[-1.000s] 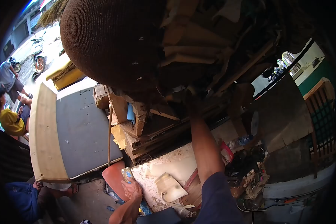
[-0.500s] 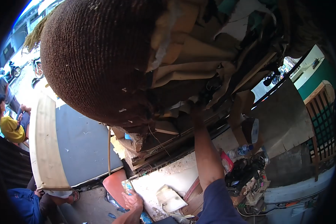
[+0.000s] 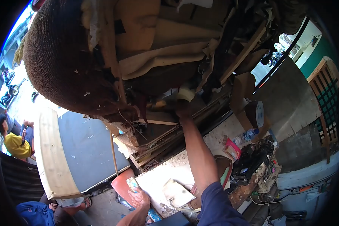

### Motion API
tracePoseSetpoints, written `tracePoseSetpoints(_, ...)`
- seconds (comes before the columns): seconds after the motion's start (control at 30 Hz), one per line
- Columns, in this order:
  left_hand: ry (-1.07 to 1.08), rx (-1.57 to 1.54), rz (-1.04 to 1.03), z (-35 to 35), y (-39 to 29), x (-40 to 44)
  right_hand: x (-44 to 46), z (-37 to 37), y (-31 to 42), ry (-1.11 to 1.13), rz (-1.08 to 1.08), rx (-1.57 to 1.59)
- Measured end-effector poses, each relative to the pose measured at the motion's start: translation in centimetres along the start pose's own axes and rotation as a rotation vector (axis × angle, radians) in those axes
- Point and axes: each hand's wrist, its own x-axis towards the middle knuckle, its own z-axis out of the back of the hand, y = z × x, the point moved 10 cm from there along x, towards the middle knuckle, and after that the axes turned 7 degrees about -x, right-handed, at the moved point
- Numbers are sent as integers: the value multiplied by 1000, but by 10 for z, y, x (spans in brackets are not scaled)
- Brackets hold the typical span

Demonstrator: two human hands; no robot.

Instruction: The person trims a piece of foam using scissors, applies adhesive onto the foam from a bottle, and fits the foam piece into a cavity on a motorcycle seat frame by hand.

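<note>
The brown ribbed upholstered piece (image 3: 56, 64) fills the upper view, with its torn, hollow underside of wood and tan padding facing me. My right hand (image 3: 182, 107) reaches into the shadow beneath it, close to a pale rounded object (image 3: 186, 94); its fingers are too dark to make out. Lower down, my left hand (image 3: 140, 197) has its fingers curled over a worn strip with blue patterning (image 3: 132, 183), beside an orange-red seat-like surface (image 3: 121, 185). A wooden base (image 3: 158, 145) lies under the upholstered piece.
At left stands a grey and cream padded panel (image 3: 86, 150). A person in blue (image 3: 34, 213) sits lower left; another in yellow (image 3: 17, 145) sits beyond. A pale torn piece (image 3: 177, 192) lies near my forearms. Clutter and a plastic bottle (image 3: 250, 133) are at right.
The upholstered piece has shifted left in view and more of its open underside shows. My right hand is still reaching under it. My left hand remains on the strip.
</note>
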Motion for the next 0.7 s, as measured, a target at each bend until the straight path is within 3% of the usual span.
tracePoseSetpoints(0.03,-1,-7,-8,-1,2,0,8,-11,-7,-23,74,0)
tracePoseSetpoints(0.07,23,13,13,-2,4,1,11,-15,-30,-65,-38,469)
tracePoseSetpoints(0.13,19,2,29,-6,10,6,-5,-3,-49,-103,-157,931)
tracePoseSetpoints(0.2,3,-1,24,-6,9,5,-55,78,-40,-266,-211,498)
tracePoseSetpoints(0.23,8,6,25,-6,11,3,-71,91,-44,-264,-218,494)
tracePoseSetpoints(0.3,12,-1,26,-6,8,5,-99,124,-42,-307,-123,200)
tracePoseSetpoints(0.4,-5,-39,-20,-4,5,3,-153,146,-62,-192,-188,301)
tracePoseSetpoints(0.47,-40,-53,-41,-3,5,5,-195,178,-74,-235,-197,259)
tracePoseSetpoints(0.57,1,-57,-38,-6,4,5,-269,219,-115,-313,-167,514)
tracePoseSetpoints(0.67,-17,-71,-42,-4,4,5,-381,282,-172,-405,-283,192)
tracePoseSetpoints(0.7,-5,-74,-43,-2,3,4,-427,298,-193,-470,-393,353)
